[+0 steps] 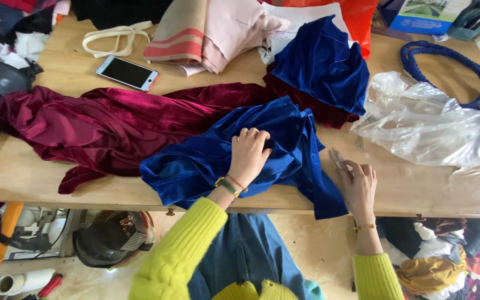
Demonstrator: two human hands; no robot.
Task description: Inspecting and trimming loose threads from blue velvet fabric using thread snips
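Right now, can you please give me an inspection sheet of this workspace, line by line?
Surface: wooden table, mostly covered.
Job's things: blue velvet at the front edge; small snips.
Clutter: red velvet, second blue velvet, pink cloth, phone, plastic bag, blue rope handles.
Grips: left hand pressing flat on the blue velvet; right hand on the snips.
Cables: nothing seen.
Surroundings: dark helmet and cloth heaps on the floor.

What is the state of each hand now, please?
Left hand: open, pressed flat on the blue velvet fabric.
Right hand: closed on small scissors, resting on the wooden table.
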